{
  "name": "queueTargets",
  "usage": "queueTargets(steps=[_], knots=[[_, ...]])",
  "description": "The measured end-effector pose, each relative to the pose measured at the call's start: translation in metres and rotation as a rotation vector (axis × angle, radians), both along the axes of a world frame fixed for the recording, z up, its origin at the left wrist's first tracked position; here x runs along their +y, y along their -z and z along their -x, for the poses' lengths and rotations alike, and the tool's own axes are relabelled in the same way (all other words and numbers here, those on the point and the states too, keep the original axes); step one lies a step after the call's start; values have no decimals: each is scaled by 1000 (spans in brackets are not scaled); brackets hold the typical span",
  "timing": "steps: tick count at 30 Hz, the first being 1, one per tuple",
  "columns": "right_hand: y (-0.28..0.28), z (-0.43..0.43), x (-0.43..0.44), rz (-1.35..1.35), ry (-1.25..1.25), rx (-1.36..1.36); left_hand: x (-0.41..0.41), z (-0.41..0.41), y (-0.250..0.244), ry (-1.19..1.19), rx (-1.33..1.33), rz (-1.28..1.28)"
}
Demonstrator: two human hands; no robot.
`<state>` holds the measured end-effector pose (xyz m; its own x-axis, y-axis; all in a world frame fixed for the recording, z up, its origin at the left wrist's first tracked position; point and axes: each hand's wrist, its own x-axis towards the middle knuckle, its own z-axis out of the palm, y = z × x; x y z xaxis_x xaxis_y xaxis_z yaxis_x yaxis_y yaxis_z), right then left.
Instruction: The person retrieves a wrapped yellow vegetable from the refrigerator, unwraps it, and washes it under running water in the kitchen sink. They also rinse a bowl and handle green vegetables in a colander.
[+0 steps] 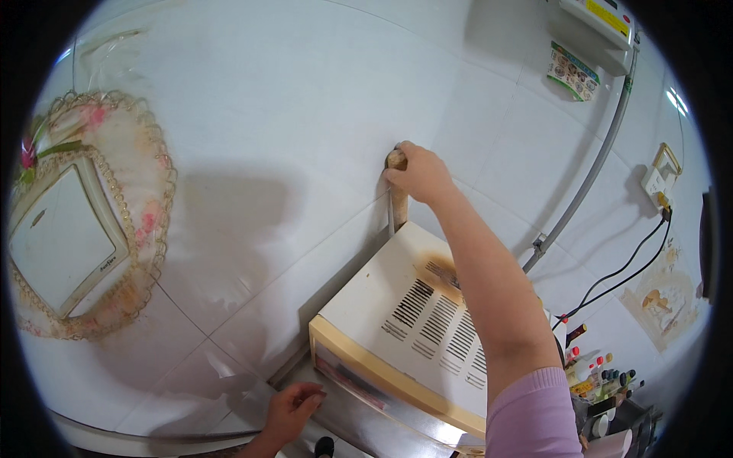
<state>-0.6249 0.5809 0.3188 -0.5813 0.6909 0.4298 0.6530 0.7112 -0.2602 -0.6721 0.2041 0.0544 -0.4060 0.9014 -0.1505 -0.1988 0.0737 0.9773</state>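
My right hand (421,172) reaches up to the wall corner, its fingers closed around the rounded top of a brown stick-like thing (400,200) that stands upright behind a white cabinet-like appliance. The appliance (366,292) has a slotted top with a brown scorch-like stain and a yellowish front edge. My left hand (295,409) hangs low, in front of the appliance's left corner, its fingers curled loosely; nothing shows in it.
A wall switch (69,235) with a lace surround is at left. A grey pipe (595,166) runs down from a white wall unit (607,34). Black cables (607,275) hang from a socket (658,183). Several bottles (601,372) crowd the lower right.
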Motion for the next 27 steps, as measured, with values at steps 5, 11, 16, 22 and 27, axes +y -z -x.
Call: queueTargets(steps=[5, 11, 16, 22, 27], knots=[[22, -5, -6, 40, 45, 3, 1, -7, 7, 32, 26, 17], [24, -2, -15, 36, 40, 12, -1, -2, -3, 3, 3, -14], [33, 1, -22, 1, 72, 87, 15, 4, -12, -11, 136, -146], [30, 2, -7, -54, 137, 122, 30, 2, -33, -3, 104, -175], [37, -9, 33, -88, 256, 206, 20, 1, -25, 51, 94, -162]])
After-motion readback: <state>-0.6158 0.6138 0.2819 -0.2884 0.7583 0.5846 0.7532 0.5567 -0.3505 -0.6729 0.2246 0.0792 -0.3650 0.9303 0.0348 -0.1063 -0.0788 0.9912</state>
